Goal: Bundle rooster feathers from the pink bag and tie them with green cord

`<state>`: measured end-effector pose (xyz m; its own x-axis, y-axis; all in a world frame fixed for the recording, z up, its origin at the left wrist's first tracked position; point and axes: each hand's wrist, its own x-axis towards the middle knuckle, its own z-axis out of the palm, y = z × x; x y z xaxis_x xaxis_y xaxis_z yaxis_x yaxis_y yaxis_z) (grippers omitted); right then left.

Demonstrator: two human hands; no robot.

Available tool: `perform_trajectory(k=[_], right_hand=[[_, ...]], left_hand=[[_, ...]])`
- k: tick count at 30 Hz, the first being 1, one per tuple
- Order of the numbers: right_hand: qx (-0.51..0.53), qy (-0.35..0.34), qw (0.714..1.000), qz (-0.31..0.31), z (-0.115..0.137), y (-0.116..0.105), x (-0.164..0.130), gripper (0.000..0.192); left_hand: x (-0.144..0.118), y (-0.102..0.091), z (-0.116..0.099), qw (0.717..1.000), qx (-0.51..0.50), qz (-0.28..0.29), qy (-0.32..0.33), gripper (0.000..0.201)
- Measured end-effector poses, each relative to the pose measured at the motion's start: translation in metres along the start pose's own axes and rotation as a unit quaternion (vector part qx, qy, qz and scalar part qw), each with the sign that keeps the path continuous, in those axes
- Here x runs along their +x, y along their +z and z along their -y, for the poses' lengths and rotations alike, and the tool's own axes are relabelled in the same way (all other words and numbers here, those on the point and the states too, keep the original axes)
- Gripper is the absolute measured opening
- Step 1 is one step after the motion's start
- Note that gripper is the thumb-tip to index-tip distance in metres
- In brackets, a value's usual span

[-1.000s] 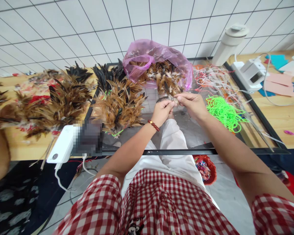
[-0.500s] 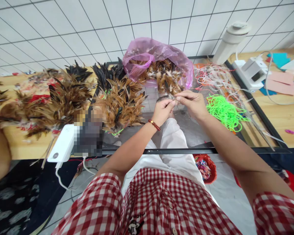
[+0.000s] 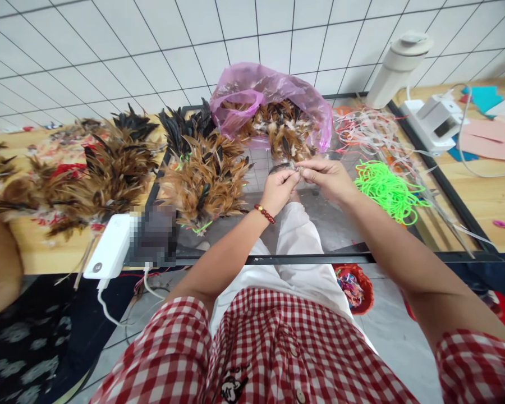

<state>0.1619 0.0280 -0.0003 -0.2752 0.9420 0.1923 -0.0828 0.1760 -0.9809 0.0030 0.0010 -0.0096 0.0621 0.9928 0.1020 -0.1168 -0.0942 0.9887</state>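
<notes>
The left hand and the right hand were found nearly touching, the thumb and fingers of each pressed together in a pinch at the pale lower end of a feather tuft. The tuft was located at the mouth of a pink plastic bag; whether it was free of the bagged feathers could not be told. Slippage was judged the chief risk: only a small tip was gripped by the 2 hands, and plumes could be shed if either pinch were eased unevenly. Snagging on the bag was also considered possible. On the right, a green cord heap was noted near the forearm, and its loops could be dragged by a swing of the elbow. On the left, a brown feather pile could be scattered by a sweep of the arm. Farther out, a white power bank was observed at the table edge; a fall could be caused by a pulled cable
</notes>
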Motion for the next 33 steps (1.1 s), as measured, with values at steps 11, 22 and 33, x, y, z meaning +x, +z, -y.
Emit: perform_trajectory(k=[11,22,33], right_hand=[[0.032,0.017,0.998,0.044,0.0053,-0.0032,-0.0002,0.05],[-0.026,-0.011,1.0,0.005,-0.0007,-0.0032,0.0022,0.052],[-0.128,-0.109,0.985,-0.035,0.0008,-0.004,0.0019,0.048]], left_hand=[[-0.0012,-0.0021,-0.0015,0.999,0.028,0.018,0.027,0.035],[-0.003,-0.002,-0.0027,0.995,0.075,0.035,0.055,0.033],[0.003,-0.0043,-0.0002,0.996,-0.042,0.082,-0.022,0.047]])
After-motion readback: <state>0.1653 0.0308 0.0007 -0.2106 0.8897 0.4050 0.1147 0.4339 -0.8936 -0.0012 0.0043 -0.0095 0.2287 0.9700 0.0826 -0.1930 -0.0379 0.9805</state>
